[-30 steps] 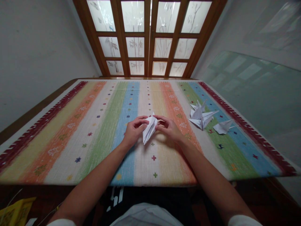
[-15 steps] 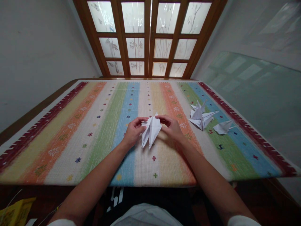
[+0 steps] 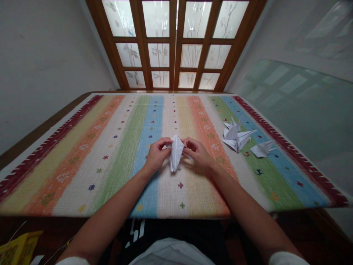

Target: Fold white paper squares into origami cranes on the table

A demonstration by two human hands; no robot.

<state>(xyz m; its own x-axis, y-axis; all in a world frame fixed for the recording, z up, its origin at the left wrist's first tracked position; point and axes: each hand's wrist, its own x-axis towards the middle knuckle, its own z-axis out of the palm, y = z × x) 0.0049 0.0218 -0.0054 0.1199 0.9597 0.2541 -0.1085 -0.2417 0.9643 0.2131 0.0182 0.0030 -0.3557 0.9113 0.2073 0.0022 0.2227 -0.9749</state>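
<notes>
We clench the folded white origami paper (image 3: 175,154) between our left grip (image 3: 157,155) and right grip (image 3: 198,154), its long axis pointing away from us.

White folded paper (image 3: 176,153), rainbow-striped tablecloth (image 3: 116,184), star-dotted

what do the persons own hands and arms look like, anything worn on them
The left hand and right hand are bare, with no gloves, rings or watch in view. The arms are bare too, back to a white left sleeve and a white right sleeve at the bottom of the view.
</notes>
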